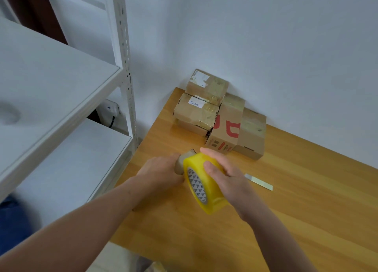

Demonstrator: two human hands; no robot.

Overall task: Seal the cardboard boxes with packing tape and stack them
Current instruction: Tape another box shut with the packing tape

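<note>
A thick roll of yellow packing tape (206,186) is held above the wooden table (306,210). My right hand (227,177) grips the roll from the right, fingers over its rim. My left hand (161,169) holds a small cardboard box (184,161) pressed against the roll's left side; most of that box is hidden by the hand and the roll. At the table's far corner stands a stack of taped cardboard boxes (196,112), with a red-printed box (227,126) and a plain box (252,134) beside it.
A narrow metal blade or strip (258,182) lies on the table right of my hands. A white metal shelving unit (61,99) stands to the left, its upright post (126,71) close to the table's edge. A white wall backs the table.
</note>
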